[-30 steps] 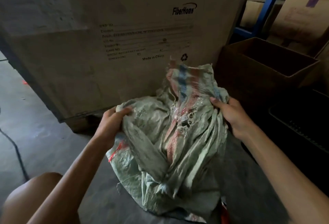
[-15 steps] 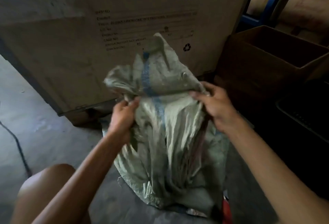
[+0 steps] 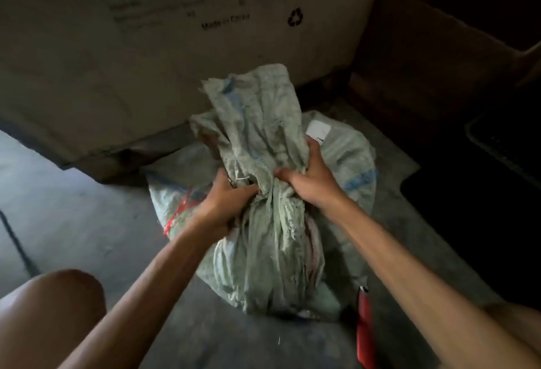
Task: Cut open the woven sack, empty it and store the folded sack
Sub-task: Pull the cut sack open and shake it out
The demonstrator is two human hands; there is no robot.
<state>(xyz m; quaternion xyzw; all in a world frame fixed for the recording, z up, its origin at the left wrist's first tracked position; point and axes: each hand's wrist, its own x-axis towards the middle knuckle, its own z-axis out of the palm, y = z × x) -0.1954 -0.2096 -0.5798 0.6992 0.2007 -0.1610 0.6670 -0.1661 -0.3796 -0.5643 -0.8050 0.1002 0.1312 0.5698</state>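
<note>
Folding is the step in hand, I judge: both my left hand (image 3: 227, 203) and right hand (image 3: 311, 182) are clenched tight around the bunched middle of the woven sack (image 3: 263, 193), above another sack (image 3: 348, 160) on the floor. Next I need to press it flatter and find somewhere to stow it.

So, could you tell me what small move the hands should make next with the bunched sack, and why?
Probably fold the loose upper part down over the gathered middle. Both hands, left hand and right hand, grip the sack at its waist, and the top stands crumpled and free above them, so it is not yet a compact bundle. The open box to the right looks like a possible place to store it.
</note>
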